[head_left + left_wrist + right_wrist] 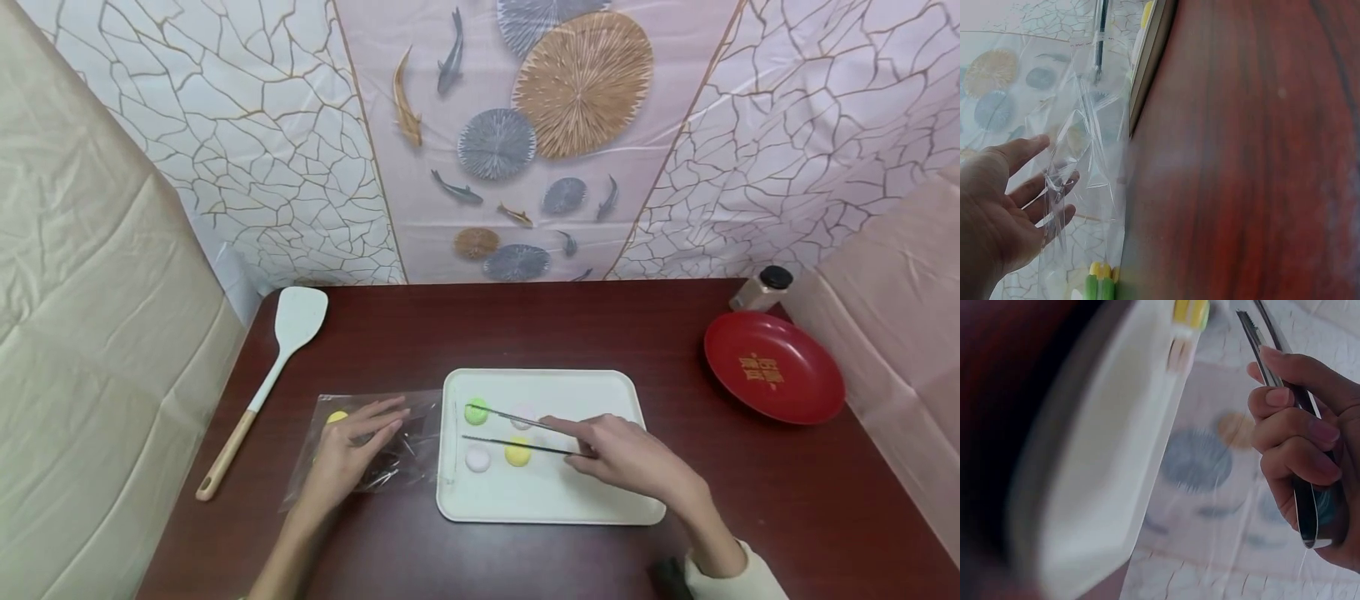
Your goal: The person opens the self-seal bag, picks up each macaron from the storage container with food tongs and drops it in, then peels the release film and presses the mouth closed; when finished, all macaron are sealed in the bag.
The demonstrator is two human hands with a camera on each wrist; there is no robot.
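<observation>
Metal tongs (1304, 509): pinched in the right grip (626, 454), arms parted, pointed at the left edge of the white tray (570, 500).
Green macaron (476, 415): near the tray's far-left corner, under the upper tong arm in the head view; probably best squeezed lightly at the sides.
Pale pink macaron (522, 411), yellow macaron (517, 458), white macaron (477, 459): close by; worth not nudging.
Clear bag (416, 467): on the bench (540, 333), reaching the tray's left edge; best steadied.
Left grip (348, 446): fingers spread, at the bag; hard to tell whether inside.
</observation>
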